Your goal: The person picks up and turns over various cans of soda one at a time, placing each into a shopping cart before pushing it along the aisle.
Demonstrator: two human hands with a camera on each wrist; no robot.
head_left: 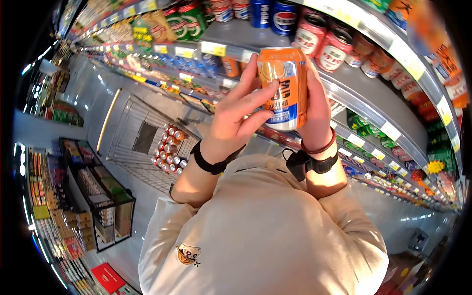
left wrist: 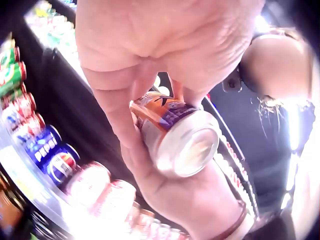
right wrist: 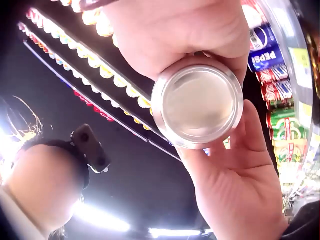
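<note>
Both hands hold one orange drink can [head_left: 279, 88] upright in front of the chest. Its label carries black lettering over a blue-and-white lower band. On the can's left side, my left hand [head_left: 238, 110] has a finger along the edge and others touching the front. My right hand [head_left: 317, 101] grips the opposite side, its fingers mostly hidden behind the can. The left wrist view shows the silver base of the can [left wrist: 192, 145], with the right hand [left wrist: 185, 200] curled beneath it. In the right wrist view, the can's round base [right wrist: 199, 107] sits between the two hands.
Shelves with price tags [head_left: 214, 49] curve around ahead and to the right. Blue Pepsi cans [head_left: 284, 18] and pink-white cans [head_left: 334, 49] stand close beyond the hands. A wire shopping cart [head_left: 132, 132] holding several cans [head_left: 169, 147] is on the left, near a display stand [head_left: 98, 196].
</note>
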